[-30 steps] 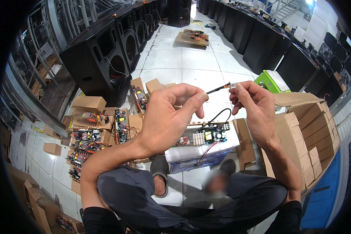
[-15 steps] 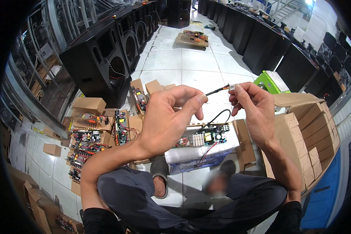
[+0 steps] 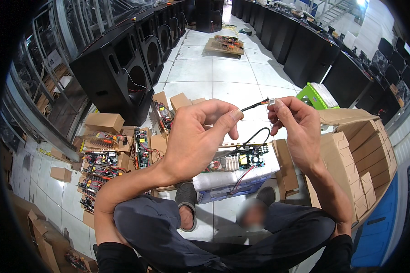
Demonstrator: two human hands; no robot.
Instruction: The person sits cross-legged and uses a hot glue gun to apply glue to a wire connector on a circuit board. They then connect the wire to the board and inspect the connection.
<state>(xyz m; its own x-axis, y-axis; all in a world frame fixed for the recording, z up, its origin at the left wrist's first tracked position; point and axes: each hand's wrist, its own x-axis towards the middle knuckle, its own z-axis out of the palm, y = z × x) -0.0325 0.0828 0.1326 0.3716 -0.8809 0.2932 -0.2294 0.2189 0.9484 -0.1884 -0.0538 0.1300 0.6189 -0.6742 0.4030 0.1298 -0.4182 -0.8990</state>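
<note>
Between my hands stretches a short black cable (image 3: 253, 107) with orange-brown wires near a small whitish plug connector (image 3: 272, 102). My left hand (image 3: 198, 136) pinches the black end between thumb and forefinger. At the other end, my right hand (image 3: 298, 127) grips the connector with thumb and fingers. Below them an amplifier circuit board (image 3: 243, 161) with silver heatsinks, a yellow transformer and red and black wires lies on a white foam block (image 3: 259, 175). A black cable loop (image 3: 259, 130) rises from that board. My left hand hides part of the board's left end.
Several circuit boards (image 3: 100, 175) and small cardboard boxes (image 3: 104, 122) lie at the left. A large open carton (image 3: 332, 159) with cardboard dividers stands at the right, near a green stool (image 3: 312, 96). Black speaker cabinets (image 3: 118, 68) line both sides; a loaded wheeled board (image 3: 214, 48) sits ahead.
</note>
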